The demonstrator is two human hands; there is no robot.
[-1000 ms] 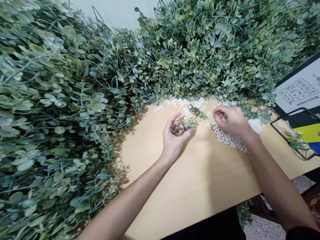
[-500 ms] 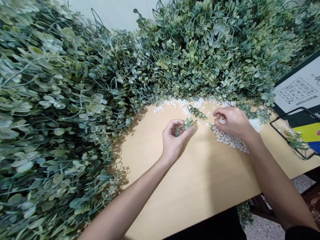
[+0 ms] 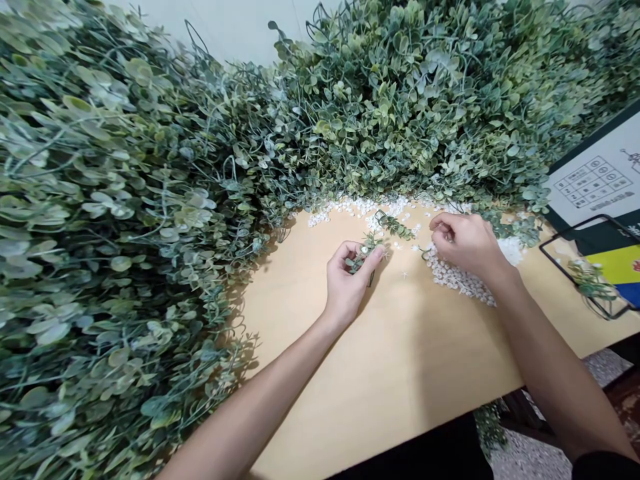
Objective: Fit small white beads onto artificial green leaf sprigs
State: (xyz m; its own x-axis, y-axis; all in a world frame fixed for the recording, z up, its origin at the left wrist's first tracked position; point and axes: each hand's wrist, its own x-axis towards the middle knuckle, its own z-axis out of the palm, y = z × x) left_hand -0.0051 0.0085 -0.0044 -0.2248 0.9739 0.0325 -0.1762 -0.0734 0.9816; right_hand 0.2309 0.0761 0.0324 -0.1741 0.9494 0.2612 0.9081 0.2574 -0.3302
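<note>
My left hand [image 3: 346,280] is closed around a small artificial leaf sprig [image 3: 369,248], its green leaves showing above the thumb and a white piece among them. My right hand [image 3: 467,243] hovers over a heap of small white plastic pieces [image 3: 457,279], thumb and fingertips pinched together. Whatever lies between those fingertips is too small or hidden to make out. Another green sprig [image 3: 395,225] rests on the table between the hands, farther back. One star-shaped white piece [image 3: 405,274] sits alone near the left hand.
Artificial foliage [image 3: 165,180] is piled high along the left and back of the wooden table [image 3: 320,393]. White pieces [image 3: 357,205] are scattered at its foot. On the right stand a printed board [image 3: 595,173], a black wire frame [image 3: 545,248] and a leaf sprig [image 3: 593,280].
The sprig in my left hand has turned, now showing a white piece and its stem below the thumb. My right hand has barely shifted and stays pinched.
</note>
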